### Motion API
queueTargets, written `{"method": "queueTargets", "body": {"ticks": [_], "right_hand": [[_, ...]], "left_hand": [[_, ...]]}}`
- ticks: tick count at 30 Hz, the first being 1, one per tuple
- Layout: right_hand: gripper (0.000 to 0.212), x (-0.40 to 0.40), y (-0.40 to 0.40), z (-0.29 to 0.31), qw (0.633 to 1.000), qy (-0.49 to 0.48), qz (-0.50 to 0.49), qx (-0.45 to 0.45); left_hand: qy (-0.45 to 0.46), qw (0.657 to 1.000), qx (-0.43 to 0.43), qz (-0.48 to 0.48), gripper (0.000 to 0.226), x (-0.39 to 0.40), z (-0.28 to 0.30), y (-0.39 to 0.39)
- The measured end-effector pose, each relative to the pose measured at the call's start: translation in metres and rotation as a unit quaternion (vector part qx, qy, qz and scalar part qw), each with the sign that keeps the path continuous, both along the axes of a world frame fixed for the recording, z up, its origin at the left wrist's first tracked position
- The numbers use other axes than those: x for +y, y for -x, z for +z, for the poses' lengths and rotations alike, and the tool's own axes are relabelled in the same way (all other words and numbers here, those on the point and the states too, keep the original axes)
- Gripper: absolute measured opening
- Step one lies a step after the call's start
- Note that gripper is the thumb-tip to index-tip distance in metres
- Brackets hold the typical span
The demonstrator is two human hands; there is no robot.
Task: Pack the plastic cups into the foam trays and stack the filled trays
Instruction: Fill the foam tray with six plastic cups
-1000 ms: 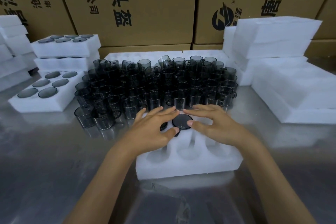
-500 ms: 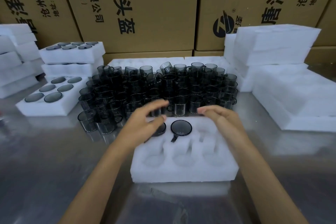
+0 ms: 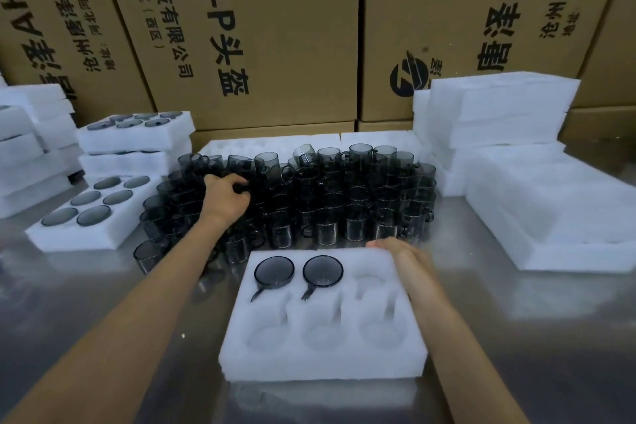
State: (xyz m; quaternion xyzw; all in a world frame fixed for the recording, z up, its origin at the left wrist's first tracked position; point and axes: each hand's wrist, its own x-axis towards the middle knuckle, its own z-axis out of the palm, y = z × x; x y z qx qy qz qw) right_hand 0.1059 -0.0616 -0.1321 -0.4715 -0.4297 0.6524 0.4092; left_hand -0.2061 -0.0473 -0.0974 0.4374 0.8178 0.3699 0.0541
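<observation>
The cups (image 3: 309,203) stand crowded on the surface (image 3: 103,303) behind the near foam tray (image 3: 323,351), which holds two in its far pockets. They look light, stiff and slick; the handle or rim seems the best place to take one. The left hand (image 3: 225,196) curls its grip among them, whether on a cup I cannot tell. The right hand (image 3: 404,258) rests flat on the tray's far corner, holding nothing. Close neighbours could tip. A filled tray (image 3: 93,220) lies left, empty foam (image 3: 550,206) right.

Two cups (image 3: 274,272) sit in the near tray (image 3: 323,361), loose cups (image 3: 344,196) massed behind it
</observation>
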Motion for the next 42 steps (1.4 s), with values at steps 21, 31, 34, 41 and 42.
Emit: {"method": "queueTargets", "body": {"ticks": [21, 31, 34, 41, 42], "right_hand": [[0.027, -0.021, 0.014, 0.031, 0.965, -0.241, 0.042, 0.091], [0.032, -0.018, 0.006, 0.030, 0.962, -0.261, 0.073, 0.014], [0.042, -0.014, 0.005, 0.030, 0.961, -0.245, 0.118, 0.044], [0.023, -0.009, 0.007, 0.026, 0.972, -0.223, 0.030, 0.067], [0.015, -0.007, 0.005, 0.025, 0.972, -0.229, 0.002, 0.046]], "left_hand": [[-0.274, 0.910, 0.123, -0.285, 0.018, -0.084, -0.003, -0.157], [-0.225, 0.936, 0.053, -0.266, 0.046, -0.092, -0.019, -0.156], [-0.226, 0.945, 0.033, -0.236, 0.039, -0.092, -0.020, -0.159], [-0.220, 0.952, 0.019, -0.212, 0.035, -0.092, -0.023, -0.159], [-0.207, 0.953, 0.011, -0.220, 0.033, -0.093, -0.023, -0.160]]}}
